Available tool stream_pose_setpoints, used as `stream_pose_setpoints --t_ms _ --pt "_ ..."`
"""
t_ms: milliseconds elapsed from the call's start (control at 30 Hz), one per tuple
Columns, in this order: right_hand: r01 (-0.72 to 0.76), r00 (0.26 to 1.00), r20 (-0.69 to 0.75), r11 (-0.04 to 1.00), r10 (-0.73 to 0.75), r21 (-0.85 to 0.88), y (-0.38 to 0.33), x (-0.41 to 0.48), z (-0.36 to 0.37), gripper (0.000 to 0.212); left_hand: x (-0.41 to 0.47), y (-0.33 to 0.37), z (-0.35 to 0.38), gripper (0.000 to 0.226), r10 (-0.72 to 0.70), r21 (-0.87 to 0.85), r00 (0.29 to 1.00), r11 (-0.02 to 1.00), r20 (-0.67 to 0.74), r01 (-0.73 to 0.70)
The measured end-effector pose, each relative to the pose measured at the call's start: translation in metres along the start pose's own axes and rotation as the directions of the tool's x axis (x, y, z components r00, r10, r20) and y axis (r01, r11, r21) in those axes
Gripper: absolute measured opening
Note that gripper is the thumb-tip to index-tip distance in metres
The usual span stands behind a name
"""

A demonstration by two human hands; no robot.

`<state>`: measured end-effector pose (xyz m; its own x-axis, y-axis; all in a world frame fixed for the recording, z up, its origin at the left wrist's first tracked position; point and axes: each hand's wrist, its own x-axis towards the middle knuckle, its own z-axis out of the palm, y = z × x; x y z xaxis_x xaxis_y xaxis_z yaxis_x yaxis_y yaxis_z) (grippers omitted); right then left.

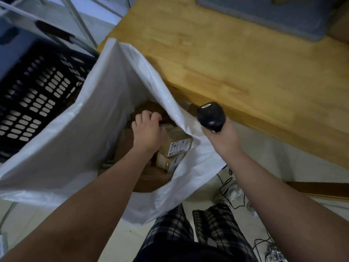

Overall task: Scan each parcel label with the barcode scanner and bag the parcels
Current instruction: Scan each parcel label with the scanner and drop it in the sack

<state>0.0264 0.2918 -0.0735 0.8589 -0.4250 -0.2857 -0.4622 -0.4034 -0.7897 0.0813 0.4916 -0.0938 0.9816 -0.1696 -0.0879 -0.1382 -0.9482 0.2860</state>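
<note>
Reaching down into the open mouth of the white bag [75, 138] at centre frame, the left hand [149, 131] lies over the brown parcels [147, 176] piled inside. Its fingers are curled downward onto the cardboard under them, thumb out to the left. Whether they actually grip a parcel cannot be told, since the hand hides the contact.

Just right of that hand lies a labelled parcel [177, 146], its white printed label facing up; a second labelled parcel [170, 164] sits directly below it in the frame, touching it.

The right hand [221, 137], right of centre, is wrapped firmly round the handle of the black barcode scanner [210, 117]. The scanner head sits above the bag's right rim — beside the near edge of the wooden table [245, 72].

Surroundings:
- black perforated crate [28, 95], left of frame, behind the bag;
- grey tray [264, 14] on the table, upper right — blurred;
- plaid trousers [188, 233] and a light shoe [233, 191] at the lower centre, with a thin dark cable [224, 184] lying on the pale floor.
</note>
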Motion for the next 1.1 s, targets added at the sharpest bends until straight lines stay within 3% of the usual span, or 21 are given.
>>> stream_pose_setpoints --t_ms 167,467,667,900,1100 --pt "0.005 0.994 -0.110 0.989 0.011 0.147 -0.006 -0.005 -0.050 0.028 0.012 0.056 -0.039 0.026 0.227 -0.045 0.971 0.972 -0.068 -0.230" --pt "0.048 0.940 -0.337 0.960 0.049 0.275 -0.013 0.023 -0.171 0.021 0.061 0.188 -0.069 0.031 0.445 -0.112 0.895 0.888 -0.036 -0.446" --pt "0.081 0.849 -0.517 0.941 0.107 0.329 0.001 0.060 -0.264 0.015 0.097 0.293 -0.058 0.033 0.530 -0.123 0.848 0.841 -0.015 -0.528" --pt "-0.006 0.797 -0.536 0.891 0.278 0.454 0.038 0.117 -0.376 0.022 0.138 0.433 -0.020 0.039 0.605 -0.188 0.792 0.790 0.088 -0.583" --pt "-0.085 0.785 -0.543 0.919 0.299 0.384 0.087 0.179 -0.467 0.021 0.182 0.547 0.016 0.062 0.587 -0.187 0.756 0.809 0.290 -0.556"
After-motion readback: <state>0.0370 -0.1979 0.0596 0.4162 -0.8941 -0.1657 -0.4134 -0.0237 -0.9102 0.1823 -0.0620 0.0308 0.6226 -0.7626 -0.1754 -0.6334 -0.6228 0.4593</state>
